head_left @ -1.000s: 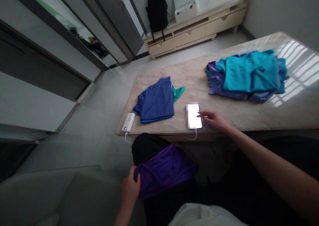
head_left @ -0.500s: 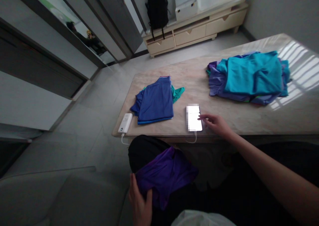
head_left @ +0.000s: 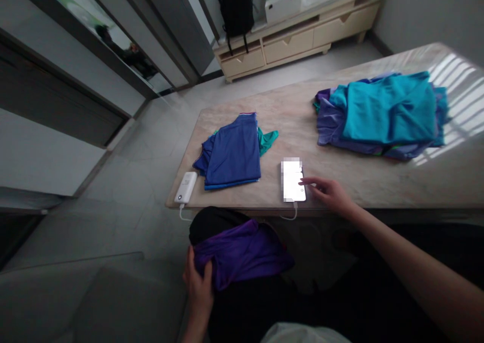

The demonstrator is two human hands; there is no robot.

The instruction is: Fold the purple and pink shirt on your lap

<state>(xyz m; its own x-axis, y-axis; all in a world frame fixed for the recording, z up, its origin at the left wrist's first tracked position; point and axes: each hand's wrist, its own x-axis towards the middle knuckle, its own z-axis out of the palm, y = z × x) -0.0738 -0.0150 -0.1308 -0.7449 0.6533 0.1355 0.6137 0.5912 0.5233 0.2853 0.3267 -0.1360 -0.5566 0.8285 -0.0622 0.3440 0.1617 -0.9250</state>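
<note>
left hand point(head_left: 199, 285) holding purple cloth point(head_left: 247, 257), right hand point(head_left: 329, 194) at a lit phone point(head_left: 292, 184)

at far left, a grey seat point(head_left: 121, 302) fills the lower corner. a white power bank point(head_left: 186, 187) lies flat at the left end of a marbled table point(head_left: 287, 106), a white cable point(head_left: 183, 214) dropping from it over the near edge. below, at the person's lap, the left hand grips the left edge of the purple cloth, thumb on top, fingers along the rim, fabric between them. the cloth lies rumpled across a black-clad leg point(head_left: 212, 222), off the table and lower than its near edge. on the table, just right of the power bank, sits a folded blue garment point(head_left: 233, 154), with green cloth point(head_left: 267, 140) poking out at its right. behind, a black backpack point(head_left: 237, 7) stands on a low cream cabinet point(head_left: 289, 45), beside a white box point(head_left: 282, 5).

the phone lies face up near the table's front edge, a cable end point(head_left: 295, 212) meeting its near side. the right hand comes in from the right, fingers loosely bent and holding nothing, one fingertip over the right part of the screen; i cannot tell whether it presses the glass. farthest right, a clothes pile point(head_left: 391, 111), teal on top, purple-blue beneath, rests on the table near striped light point(head_left: 459, 101).
</note>
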